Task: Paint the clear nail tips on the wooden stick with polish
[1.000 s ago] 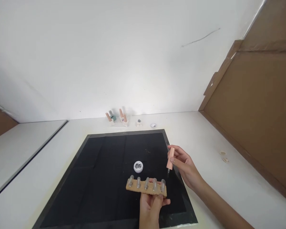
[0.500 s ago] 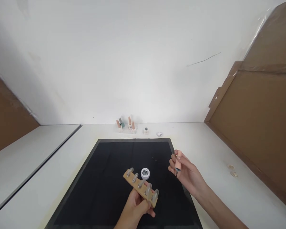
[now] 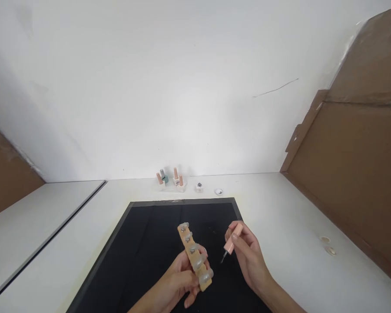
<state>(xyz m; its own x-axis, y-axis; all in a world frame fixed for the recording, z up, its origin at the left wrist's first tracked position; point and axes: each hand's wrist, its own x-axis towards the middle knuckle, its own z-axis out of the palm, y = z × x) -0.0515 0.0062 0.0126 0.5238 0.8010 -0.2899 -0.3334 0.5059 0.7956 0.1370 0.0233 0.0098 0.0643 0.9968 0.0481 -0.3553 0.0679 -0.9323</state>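
Observation:
My left hand [image 3: 179, 282] grips a tan wooden strip [image 3: 194, 256] carrying several clear false nail tips, held almost end-on so it points away from me. My right hand [image 3: 247, 256] pinches a pink nail-polish brush cap [image 3: 232, 241], its dark brush tip pointing down and left toward the strip. Both hands hover over a black mat [image 3: 143, 248] on the white table [image 3: 296, 243]. The small white jar seen earlier is hidden behind the strip and my hand.
Several nail-polish bottles [image 3: 169, 179] stand at the wall behind the mat, with a small jar [image 3: 199, 187] and a lid [image 3: 218, 191] beside them. Two small round pieces [image 3: 327, 244] lie on the table at the right, near a brown cardboard panel [image 3: 355, 174].
My left hand has turned the strip from crosswise to pointing away from me. My right hand has brought the brush closer to the strip, and the view has tilted up a little.

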